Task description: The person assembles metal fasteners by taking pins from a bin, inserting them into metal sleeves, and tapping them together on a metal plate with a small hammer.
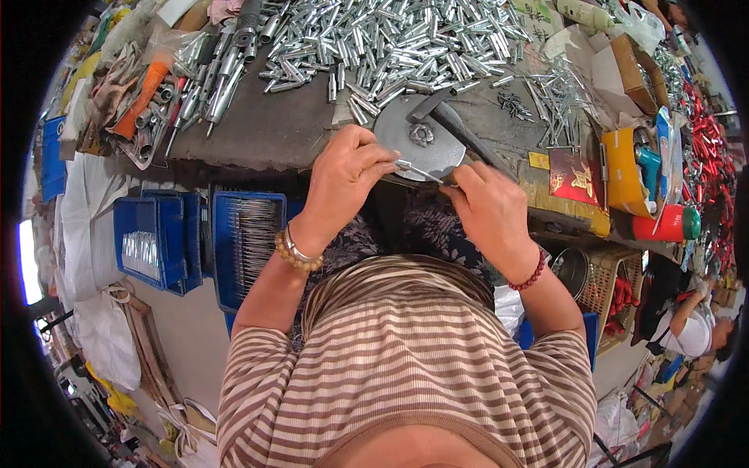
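Observation:
Between my two hands runs a thin metal rod (427, 175), its left end meeting a small shiny metal sleeve (403, 164). My left hand (347, 171) pinches the sleeve between thumb and fingers. The rod's other end is in the closed fingers of my right hand (495, 207). Whether the rod is inside the sleeve or only against it, I cannot tell. Just beyond my hands, at the bench edge, lies a round grey metal disc (388, 129) with a hammer (460, 129) resting across it. A heap of similar metal sleeves (390, 47) covers the bench behind.
Thin metal rods (558, 105) and small dark screws (515, 106) lie to the right. At the left are tools with an orange handle (144, 97). Blue bins (217, 257) of metal parts stand below the bench. A person (690, 324) is at the far right.

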`<state>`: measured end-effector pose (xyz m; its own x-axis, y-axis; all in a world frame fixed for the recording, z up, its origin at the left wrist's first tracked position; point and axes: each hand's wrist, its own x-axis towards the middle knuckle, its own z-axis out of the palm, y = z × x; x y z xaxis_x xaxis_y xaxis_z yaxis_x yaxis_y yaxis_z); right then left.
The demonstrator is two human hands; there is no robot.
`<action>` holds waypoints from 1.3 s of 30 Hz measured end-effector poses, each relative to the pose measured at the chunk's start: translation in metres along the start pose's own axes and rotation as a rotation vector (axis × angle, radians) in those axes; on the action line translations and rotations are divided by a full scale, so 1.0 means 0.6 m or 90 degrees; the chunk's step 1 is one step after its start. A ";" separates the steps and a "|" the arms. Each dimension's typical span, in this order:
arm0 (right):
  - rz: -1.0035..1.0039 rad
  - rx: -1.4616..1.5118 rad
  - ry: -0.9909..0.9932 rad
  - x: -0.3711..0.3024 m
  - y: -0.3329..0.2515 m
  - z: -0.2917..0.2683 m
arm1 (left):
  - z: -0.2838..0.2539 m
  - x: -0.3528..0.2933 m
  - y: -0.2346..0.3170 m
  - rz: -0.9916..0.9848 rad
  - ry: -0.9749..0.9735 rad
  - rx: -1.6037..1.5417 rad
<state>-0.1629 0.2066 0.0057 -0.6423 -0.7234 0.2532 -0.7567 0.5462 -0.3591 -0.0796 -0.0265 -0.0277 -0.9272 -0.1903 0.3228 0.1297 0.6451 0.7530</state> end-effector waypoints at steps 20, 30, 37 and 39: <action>0.292 0.589 -0.253 -0.039 -0.068 0.039 | 0.039 -0.067 0.060 -0.406 0.083 -0.522; 0.347 0.635 -0.096 -0.008 -0.016 0.033 | -0.066 -0.193 -0.082 -0.510 0.406 -0.474; 0.358 0.618 -0.099 0.000 -0.008 0.050 | -0.085 -0.429 -0.331 -0.743 0.675 -0.386; 0.352 0.606 -0.081 -0.002 -0.008 0.052 | -0.089 -0.457 -0.376 -0.768 0.703 -0.362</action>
<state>-0.1546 0.1916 -0.0208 -0.8047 -0.5473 -0.2300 0.0686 0.2990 -0.9518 0.1643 -0.1593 -0.2558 0.0398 -0.8635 -0.5028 -0.0765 -0.5044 0.8601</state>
